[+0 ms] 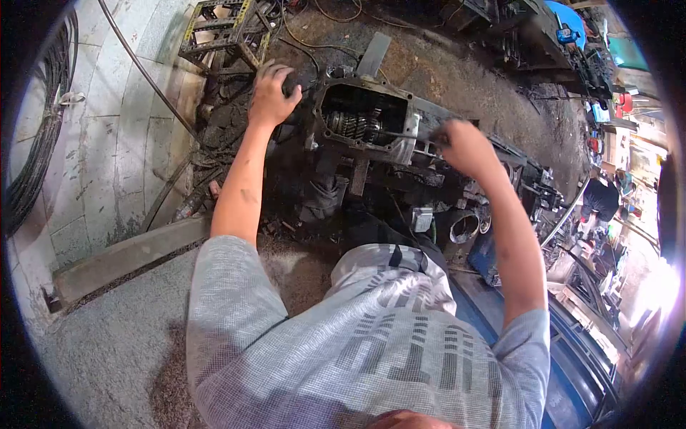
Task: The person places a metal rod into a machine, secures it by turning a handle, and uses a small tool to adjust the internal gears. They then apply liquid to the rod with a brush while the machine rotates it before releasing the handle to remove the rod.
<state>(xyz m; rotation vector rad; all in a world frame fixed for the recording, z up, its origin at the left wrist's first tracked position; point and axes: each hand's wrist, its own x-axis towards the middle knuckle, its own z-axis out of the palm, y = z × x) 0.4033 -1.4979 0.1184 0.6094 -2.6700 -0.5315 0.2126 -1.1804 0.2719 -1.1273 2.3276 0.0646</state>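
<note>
An open metal gearbox [400,109] lies on the greasy floor in front of me, its gears [355,124] showing through the top opening. My left hand [273,91] is closed around the dark left end of the gearbox. My right hand [463,145] grips a thin metal tool [400,134] whose tip reaches into the opening beside the gears.
A metal frame stand [223,30] sits behind the gearbox. A hose [143,71] runs along the tiled wall at left. A concrete ledge [128,254] lies at lower left. A round metal part [463,227] and clutter lie at right, where another person [600,200] works.
</note>
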